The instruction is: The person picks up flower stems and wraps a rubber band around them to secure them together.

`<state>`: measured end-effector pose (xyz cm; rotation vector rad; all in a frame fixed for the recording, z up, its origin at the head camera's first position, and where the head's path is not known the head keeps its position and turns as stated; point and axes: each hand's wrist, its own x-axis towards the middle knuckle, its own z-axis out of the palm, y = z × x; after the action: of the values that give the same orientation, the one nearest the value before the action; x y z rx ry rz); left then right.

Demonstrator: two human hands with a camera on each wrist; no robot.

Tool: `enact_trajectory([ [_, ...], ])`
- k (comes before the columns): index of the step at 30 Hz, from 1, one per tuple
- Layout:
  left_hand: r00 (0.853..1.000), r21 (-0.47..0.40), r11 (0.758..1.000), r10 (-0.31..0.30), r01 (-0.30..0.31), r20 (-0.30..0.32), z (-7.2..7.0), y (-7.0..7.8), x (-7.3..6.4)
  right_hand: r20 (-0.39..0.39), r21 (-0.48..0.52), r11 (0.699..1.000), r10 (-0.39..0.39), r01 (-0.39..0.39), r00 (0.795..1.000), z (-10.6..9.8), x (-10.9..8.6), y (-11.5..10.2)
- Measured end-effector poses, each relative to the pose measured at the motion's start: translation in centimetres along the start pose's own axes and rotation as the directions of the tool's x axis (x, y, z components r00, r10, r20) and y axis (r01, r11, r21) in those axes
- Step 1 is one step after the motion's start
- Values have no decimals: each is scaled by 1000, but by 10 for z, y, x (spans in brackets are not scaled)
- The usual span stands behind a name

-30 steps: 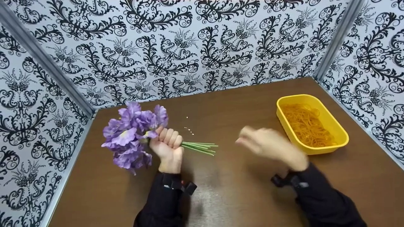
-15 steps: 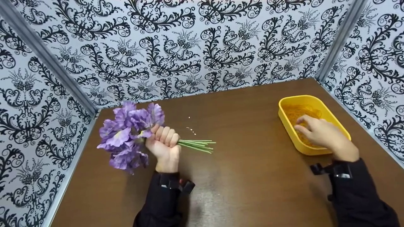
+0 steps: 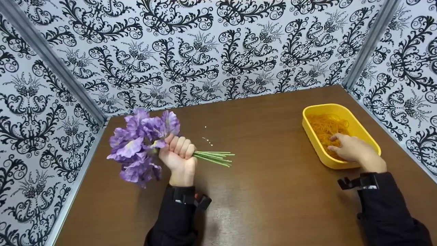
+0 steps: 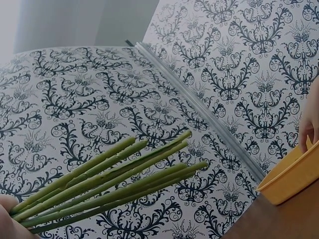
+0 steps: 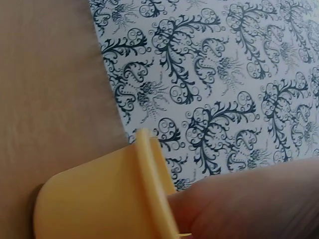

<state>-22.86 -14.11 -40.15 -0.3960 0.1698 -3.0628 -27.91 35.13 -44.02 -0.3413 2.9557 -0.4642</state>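
Observation:
My left hand [image 3: 179,155] grips a bunch of purple artificial flowers [image 3: 135,150] by its green stems [image 3: 215,158], held above the table. The blooms point left and the cut ends stick out to the right of the fist. In the left wrist view several stems [image 4: 109,184] fan out from the fingers. My right hand [image 3: 355,150] reaches over the near rim of a yellow tub [image 3: 315,141], with a gap between thumb and forefinger. Its fingertips are down at a tangled heap of thin amber rubber bands [image 3: 324,126]. The other fingers are hidden.
A brown table [image 3: 259,184] carries the tub at its right side. Small white specks [image 3: 207,140] lie on it near the stem ends. Patterned black-and-white panels [image 3: 218,51] wall in the back and both sides, with grey metal strips at the corners.
My right hand has moved right from over the middle of the table into the yellow tub, then lower among the rubber bands. The left hand keeps its grip on the flowers, almost unmoved.

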Motion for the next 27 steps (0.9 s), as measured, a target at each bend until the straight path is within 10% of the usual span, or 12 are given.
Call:
enact_trajectory([
  [27,999,6,999,-32,32,-8,-1,-2,0,-82,-3,1000,23,-24,996,-13,-4,-6],
])
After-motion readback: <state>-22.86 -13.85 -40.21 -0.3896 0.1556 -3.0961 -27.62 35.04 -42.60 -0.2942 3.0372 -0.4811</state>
